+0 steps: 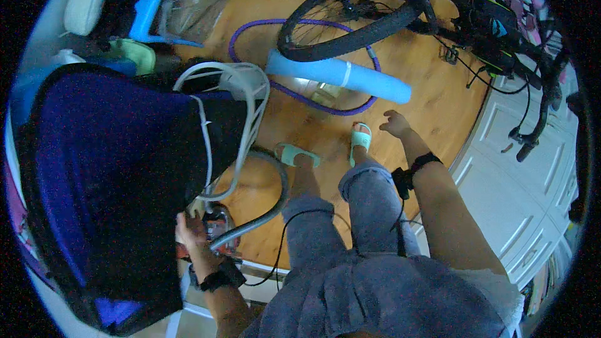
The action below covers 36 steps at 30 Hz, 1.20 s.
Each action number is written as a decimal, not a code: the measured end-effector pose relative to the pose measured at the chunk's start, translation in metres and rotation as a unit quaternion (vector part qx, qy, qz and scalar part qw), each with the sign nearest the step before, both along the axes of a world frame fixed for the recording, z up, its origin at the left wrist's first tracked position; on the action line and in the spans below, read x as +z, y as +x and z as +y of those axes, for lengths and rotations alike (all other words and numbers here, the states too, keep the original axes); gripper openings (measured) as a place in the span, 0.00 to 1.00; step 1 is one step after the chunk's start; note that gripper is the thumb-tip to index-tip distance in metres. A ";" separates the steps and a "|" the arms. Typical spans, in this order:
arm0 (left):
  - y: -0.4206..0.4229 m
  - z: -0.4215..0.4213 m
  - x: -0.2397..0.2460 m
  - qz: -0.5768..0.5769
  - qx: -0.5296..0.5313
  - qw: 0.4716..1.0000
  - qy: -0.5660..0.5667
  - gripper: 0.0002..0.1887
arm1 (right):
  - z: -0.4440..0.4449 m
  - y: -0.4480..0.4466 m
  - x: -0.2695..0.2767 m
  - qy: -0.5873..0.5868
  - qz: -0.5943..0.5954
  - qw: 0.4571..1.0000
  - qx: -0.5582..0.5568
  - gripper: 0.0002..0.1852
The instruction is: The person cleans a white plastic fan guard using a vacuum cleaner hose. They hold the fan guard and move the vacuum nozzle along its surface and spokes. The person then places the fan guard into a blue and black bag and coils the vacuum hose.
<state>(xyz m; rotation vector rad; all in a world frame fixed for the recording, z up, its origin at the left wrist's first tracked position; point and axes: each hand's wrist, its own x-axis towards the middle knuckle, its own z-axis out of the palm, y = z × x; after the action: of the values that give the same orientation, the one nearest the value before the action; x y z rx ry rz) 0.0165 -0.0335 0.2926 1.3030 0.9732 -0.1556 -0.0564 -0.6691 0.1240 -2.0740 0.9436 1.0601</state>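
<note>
My left hand (191, 231) is raised beside the edge of a large dark purple and black fabric item (117, 150), near a grey ribbed hose (279, 197) and a red vacuum cleaner (220, 225). Whether its fingers touch or grip anything is unclear. My right hand (395, 123) is held out above the wooden floor with fingers apart, holding nothing. Ahead of it lies a rolled light-blue mat (375, 83) with a pale band, across a purple hoop (345, 111). A coiled white hose or tube (248, 122) hangs at the fabric item's right edge.
A black bicycle (488, 23) leans at the right, its wheel (357, 47) over the mat and hoop. White panelled cabinets (512, 173) stand to the right. A blue frame (145, 14) and a clear plastic bag (195, 4) are at the upper left. Black cables (281, 239) cross my legs.
</note>
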 end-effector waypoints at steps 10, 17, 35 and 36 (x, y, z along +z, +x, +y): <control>0.026 -0.045 0.003 -0.250 0.080 0.934 0.242 0.25 | -0.084 0.059 -0.131 -0.122 0.015 0.966 0.228 0.54; 0.034 -0.026 -0.020 -0.232 0.070 0.906 0.346 0.31 | -0.091 0.045 -0.209 -0.230 -0.028 0.917 0.325 0.57; -0.051 -0.130 -0.129 -0.081 -0.214 0.827 0.514 0.34 | -0.041 -0.042 -0.167 0.160 0.037 0.981 0.102 0.42; -0.037 -0.143 -0.114 -0.078 -0.264 0.786 0.554 0.34 | -0.056 -0.060 -0.148 0.229 0.095 0.969 -0.018 0.38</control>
<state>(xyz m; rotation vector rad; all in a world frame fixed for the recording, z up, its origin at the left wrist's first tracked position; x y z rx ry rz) -0.0205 -0.1770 0.1785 2.6277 0.4750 0.1403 -0.1168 -0.7251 -0.0242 -1.5925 0.7337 1.3323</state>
